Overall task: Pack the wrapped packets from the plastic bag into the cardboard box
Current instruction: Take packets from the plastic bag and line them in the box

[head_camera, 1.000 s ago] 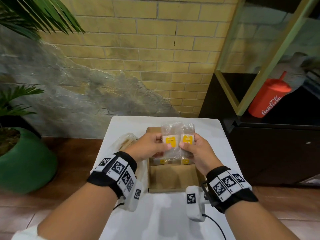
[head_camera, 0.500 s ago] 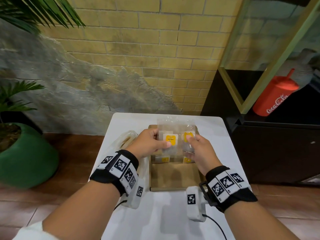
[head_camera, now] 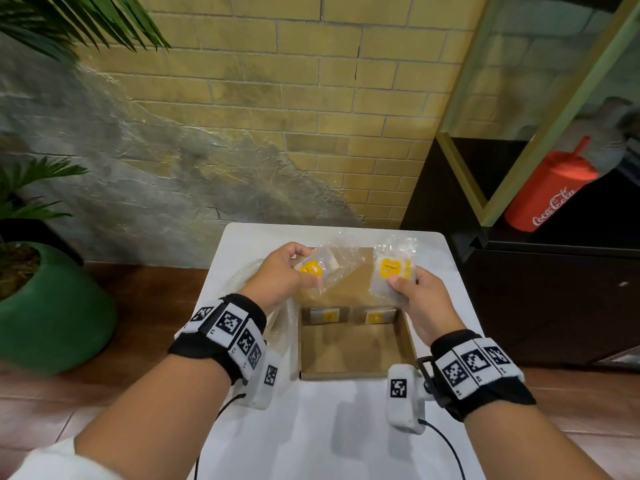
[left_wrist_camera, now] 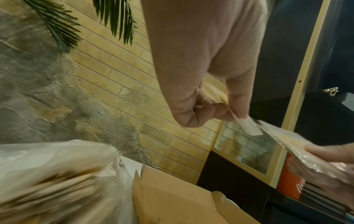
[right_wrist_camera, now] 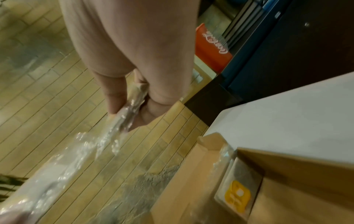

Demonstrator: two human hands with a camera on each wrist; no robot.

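Packets first: there's one in each hand right now, both held up over the far half of the cardboard box [head_camera: 356, 348]. The left hand [head_camera: 280, 275] pinches the left packet [head_camera: 313, 268] between thumb and curled fingers, and the right hand [head_camera: 420, 299] does the same with the right packet [head_camera: 393, 271], thumb on its near edge just under the yellow label. They're held apart, not touching each other as far as I can see. Two more packets [head_camera: 351, 316] already sit side by side in the box against its far end, and the near half is bare cardboard. The plastic bag [left_wrist_camera: 57, 174] is slumped on the white table [head_camera: 346, 427] just left of the box, and whatever's left in it is too blurry to make out. Handling-wise, I'd guess these weigh next to nothing, since a two-finger pinch holds each one up fine. The clear wrap looks crinkly and slick with loose floppy margins, so I'd hold where the flat card inside is, by an edge, not the empty film. They seem flat and fairly stiff in the middle, so they should lie down in a neat row in front of the other two. Nothing looks fragile, though squeezing hard might crease them.
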